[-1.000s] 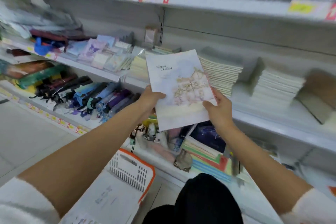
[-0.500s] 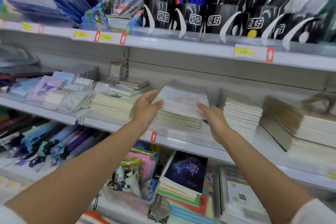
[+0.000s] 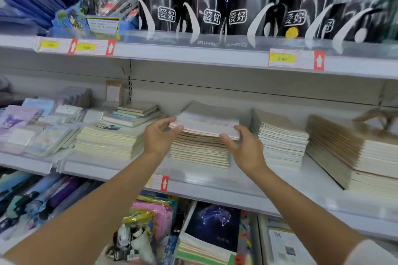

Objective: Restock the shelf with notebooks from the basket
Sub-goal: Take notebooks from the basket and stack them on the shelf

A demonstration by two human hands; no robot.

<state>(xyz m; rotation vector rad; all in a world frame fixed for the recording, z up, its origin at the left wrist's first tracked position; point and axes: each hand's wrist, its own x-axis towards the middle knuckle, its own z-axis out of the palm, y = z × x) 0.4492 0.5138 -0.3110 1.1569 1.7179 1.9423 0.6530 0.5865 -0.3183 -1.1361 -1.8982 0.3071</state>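
the left hand [image 3: 159,139] pinches the notebook [image 3: 206,123] at its left corner, thumb above, fingers curled under. the right hand [image 3: 244,149] grips its near right corner, fingers bent round the edge. between the fingers the notebook lies atop a stack [image 3: 200,153] on the shelf [image 3: 215,180].

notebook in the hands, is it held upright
No, the notebook lies flat on the middle stack, left hand and right hand at its ends.
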